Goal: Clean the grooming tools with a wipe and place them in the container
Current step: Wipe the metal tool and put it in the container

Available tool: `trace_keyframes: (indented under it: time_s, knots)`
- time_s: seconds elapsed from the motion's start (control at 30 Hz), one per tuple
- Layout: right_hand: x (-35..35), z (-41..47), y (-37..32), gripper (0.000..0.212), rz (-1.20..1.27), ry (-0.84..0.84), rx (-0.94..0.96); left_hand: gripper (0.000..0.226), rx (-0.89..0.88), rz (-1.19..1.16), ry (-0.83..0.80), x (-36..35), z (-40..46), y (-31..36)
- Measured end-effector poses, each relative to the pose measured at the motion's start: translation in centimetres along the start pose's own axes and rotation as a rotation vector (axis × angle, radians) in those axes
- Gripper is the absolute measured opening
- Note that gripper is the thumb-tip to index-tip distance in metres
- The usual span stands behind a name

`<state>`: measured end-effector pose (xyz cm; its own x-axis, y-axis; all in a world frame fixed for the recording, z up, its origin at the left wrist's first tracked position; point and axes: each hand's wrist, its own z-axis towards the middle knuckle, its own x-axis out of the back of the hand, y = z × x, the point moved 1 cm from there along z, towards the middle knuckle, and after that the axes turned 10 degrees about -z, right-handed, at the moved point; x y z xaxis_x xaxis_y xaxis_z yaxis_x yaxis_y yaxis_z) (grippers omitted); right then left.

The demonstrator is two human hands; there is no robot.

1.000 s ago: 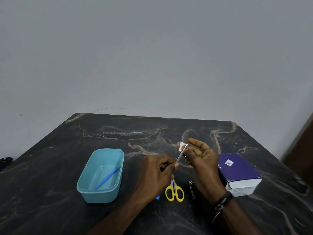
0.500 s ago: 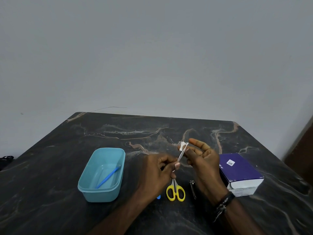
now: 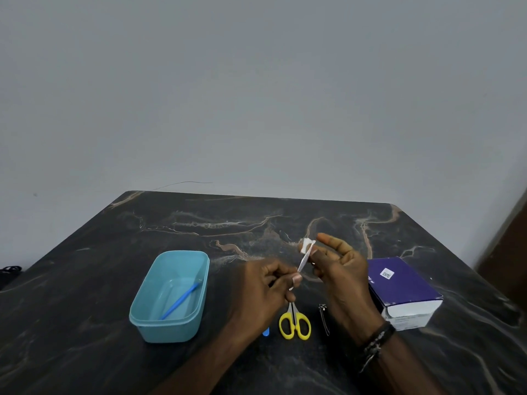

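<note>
Bench (image 3: 114, 280): black marble pattern, tan and white veins. Container (image 3: 171, 329): light teal, blue stick (image 3: 179, 300) inside. Scissors (image 3: 295, 326): yellow handles, silver blades. Nail clipper (image 3: 324, 319): silver. Thin tool (image 3: 303, 259) between the hands: silver-grey, white wipe (image 3: 306, 245) at its tip. Box (image 3: 399, 286): dark purple top, white side, white QR label. Small blue bit (image 3: 265, 332) by the left wrist. Right wristband (image 3: 376, 340): black. Wall (image 3: 256, 95): plain grey.

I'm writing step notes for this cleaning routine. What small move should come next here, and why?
Probably draw the wipe, pinched by the right hand, down the thin metal tool toward the left hand gripping its lower end: the wipe sits only at the tip, so the shaft likely remains unwiped.
</note>
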<state>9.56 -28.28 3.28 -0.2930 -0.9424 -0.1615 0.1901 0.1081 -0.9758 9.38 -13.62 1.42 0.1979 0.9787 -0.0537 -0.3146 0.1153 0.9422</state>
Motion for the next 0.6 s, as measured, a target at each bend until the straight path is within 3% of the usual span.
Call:
trace_keyframes:
  time_s: [0.13, 0.37, 0.6]
  knots:
    - [0.13, 0.01, 0.01, 0.03, 0.003, 0.022, -0.002, 0.005, 0.003, -0.007, 0.001, -0.15, -0.08, 0.02]
    - [-0.53, -0.42, 0.36, 0.033, -0.121, -0.157, -0.036, 0.021, -0.022, -0.033, 0.081, 0.17, 0.14, 0.6]
    - [0.03, 0.12, 0.22, 0.027, -0.005, 0.045, 0.014, 0.01, 0.034, -0.011, 0.025, -0.24, -0.16, -0.01]
